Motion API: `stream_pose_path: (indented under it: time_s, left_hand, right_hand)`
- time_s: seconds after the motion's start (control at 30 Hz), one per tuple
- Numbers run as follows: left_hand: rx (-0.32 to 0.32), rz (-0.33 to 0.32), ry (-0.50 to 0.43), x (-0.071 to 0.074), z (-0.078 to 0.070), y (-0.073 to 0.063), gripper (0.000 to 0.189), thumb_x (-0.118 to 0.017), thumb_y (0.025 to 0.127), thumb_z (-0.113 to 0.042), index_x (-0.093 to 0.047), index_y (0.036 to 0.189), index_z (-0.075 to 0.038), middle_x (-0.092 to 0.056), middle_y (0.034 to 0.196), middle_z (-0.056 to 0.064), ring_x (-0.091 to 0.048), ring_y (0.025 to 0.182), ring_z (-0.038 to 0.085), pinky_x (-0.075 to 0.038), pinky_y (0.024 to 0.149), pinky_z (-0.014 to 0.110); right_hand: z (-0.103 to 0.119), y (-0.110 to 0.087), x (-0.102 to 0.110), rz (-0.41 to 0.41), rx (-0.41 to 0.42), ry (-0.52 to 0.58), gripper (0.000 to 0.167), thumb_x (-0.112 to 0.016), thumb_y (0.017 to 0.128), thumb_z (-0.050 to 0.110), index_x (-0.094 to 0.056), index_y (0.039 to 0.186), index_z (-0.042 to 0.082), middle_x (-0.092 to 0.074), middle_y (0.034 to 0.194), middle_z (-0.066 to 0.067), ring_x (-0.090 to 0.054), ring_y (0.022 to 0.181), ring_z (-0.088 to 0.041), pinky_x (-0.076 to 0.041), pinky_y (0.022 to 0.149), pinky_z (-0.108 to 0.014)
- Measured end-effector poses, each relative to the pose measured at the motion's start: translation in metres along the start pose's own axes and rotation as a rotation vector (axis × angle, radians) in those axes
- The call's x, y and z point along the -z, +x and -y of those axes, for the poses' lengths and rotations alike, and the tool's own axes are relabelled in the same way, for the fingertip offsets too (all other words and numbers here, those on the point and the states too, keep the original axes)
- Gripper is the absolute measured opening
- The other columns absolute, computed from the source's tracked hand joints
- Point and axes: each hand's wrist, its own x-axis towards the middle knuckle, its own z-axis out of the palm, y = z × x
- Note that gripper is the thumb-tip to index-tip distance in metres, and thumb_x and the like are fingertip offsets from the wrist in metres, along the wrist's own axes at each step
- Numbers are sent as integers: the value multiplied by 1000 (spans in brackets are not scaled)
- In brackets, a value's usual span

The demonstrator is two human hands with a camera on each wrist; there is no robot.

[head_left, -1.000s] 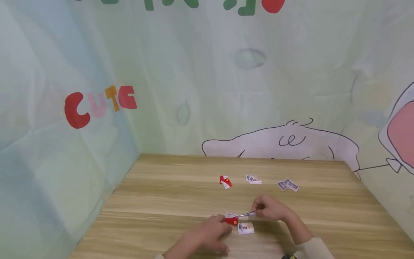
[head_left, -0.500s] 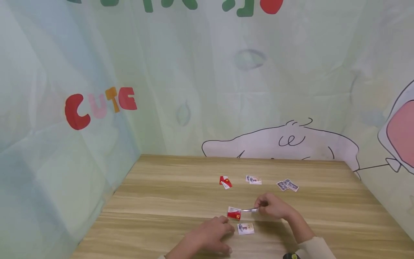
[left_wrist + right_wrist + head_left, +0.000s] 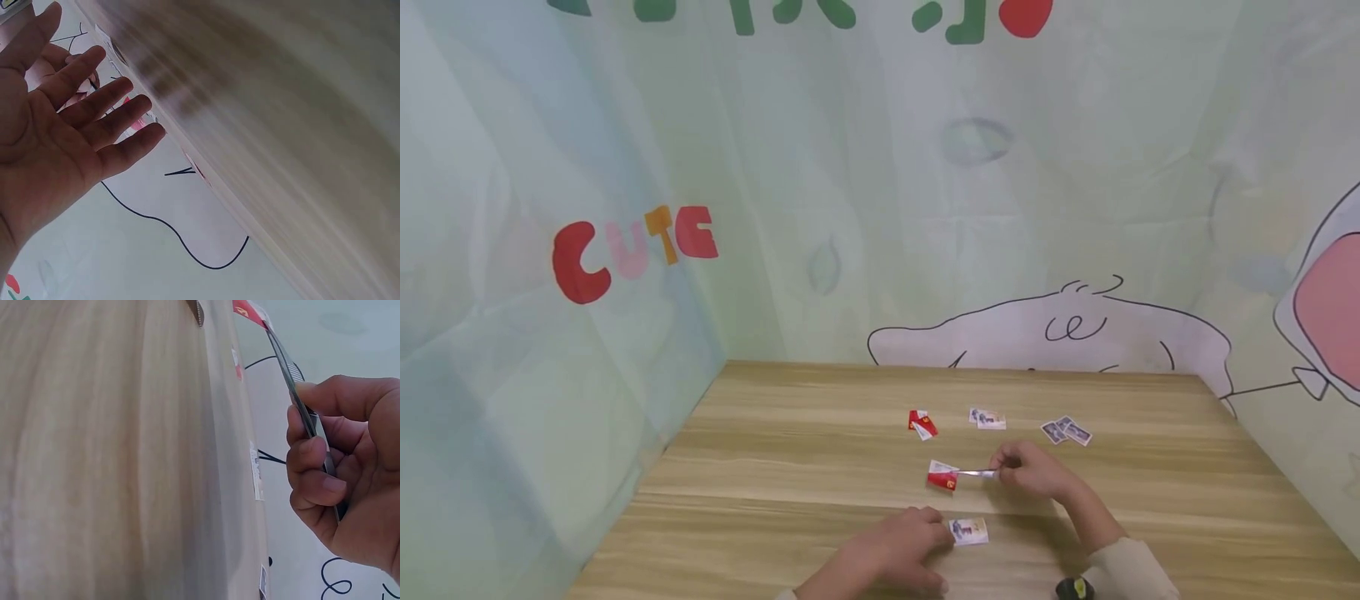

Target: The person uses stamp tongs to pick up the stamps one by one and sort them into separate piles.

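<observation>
My right hand (image 3: 1033, 473) pinches a pair of metal tweezers (image 3: 294, 381) between thumb and fingers. The tips grip the edge of a red-and-white stamp (image 3: 942, 477), which is lifted off the table, as the right wrist view shows. My left hand (image 3: 898, 546) holds nothing; its fingers are spread and extended in the left wrist view. Close to those fingertips, a pale stamp with a purple print (image 3: 970, 531) lies flat near the front of the table.
Farther back on the wooden table (image 3: 775, 467) lie small overlapping groups of stamps: red-and-white ones (image 3: 922, 424) at left, pale ones (image 3: 988, 418) in the middle, dark grey ones (image 3: 1067, 430) at right. A printed cloth (image 3: 850, 183) encloses the table's back and sides.
The tweezers have carried the red-and-white stamp away from beside my left hand, toward the back groups. My left hand no longer touches it and has shifted slightly right, toward the pale stamp.
</observation>
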Motion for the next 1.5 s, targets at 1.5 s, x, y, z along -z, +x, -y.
stream_pose_path:
  time_s: [1.5]
  left_hand:
    - [-1, 14, 74, -12, -13, 19, 59, -74, 73, -43, -57, 125, -19, -52, 119, -3, -49, 108, 10, -40, 90, 26]
  right_hand:
    - [-6, 35, -15, -213, -209, 172, 12, -57, 77, -4, -63, 87, -8, -56, 74, -8, -50, 61, -19, -45, 54, -31]
